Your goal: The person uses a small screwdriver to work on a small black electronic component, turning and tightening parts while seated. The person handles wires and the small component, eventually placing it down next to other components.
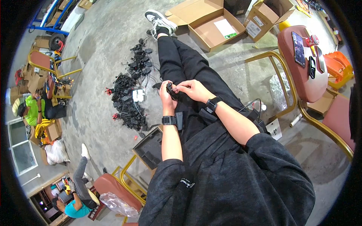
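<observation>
Above my lap, my left hand [168,98] is closed around a small black piece [170,89], perhaps a plug or adapter; its exact kind is too small to make out. My right hand [193,90] meets it from the right, thumb and fingertips pinched against the same piece. Fingers cover much of it. Beyond my left hand, a heap of black cables and adapters [130,96] spreads over the floor, with a few red bits and a white block [138,95] among them.
A dark tray-like box [150,147] sits by my left elbow. Open cardboard boxes [211,40] lie past my feet. On the right, a chair seat [307,84] carries a phone [298,49] and a can. Two people work at the far left, near another chair [117,190].
</observation>
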Demonstrator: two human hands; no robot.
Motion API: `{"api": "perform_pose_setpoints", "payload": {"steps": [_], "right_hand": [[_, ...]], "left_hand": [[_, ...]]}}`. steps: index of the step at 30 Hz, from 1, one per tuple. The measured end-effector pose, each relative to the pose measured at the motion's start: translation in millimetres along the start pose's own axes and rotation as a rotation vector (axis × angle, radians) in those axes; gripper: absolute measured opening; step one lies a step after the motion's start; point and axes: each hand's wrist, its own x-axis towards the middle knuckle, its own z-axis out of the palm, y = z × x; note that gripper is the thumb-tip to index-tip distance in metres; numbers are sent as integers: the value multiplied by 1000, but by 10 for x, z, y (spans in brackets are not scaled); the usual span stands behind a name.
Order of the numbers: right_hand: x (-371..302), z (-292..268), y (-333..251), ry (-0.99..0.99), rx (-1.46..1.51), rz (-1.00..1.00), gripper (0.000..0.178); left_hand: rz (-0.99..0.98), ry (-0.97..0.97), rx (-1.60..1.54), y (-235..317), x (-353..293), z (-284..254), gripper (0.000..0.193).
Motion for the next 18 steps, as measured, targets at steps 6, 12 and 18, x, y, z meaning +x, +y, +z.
{"api": "perform_pose_setpoints", "payload": {"steps": [6, 12, 18], "right_hand": [[-1, 21, 8, 9, 81, 19, 25], [-15, 6, -66, 10, -71, 150, 28], [6, 7, -2, -14, -29, 160, 27]], "left_hand": [[20, -33, -3, -14, 2, -43, 23], [30, -5, 43, -38, 9, -29, 20], [38, -29, 53, -57, 25, -67, 18]]}}
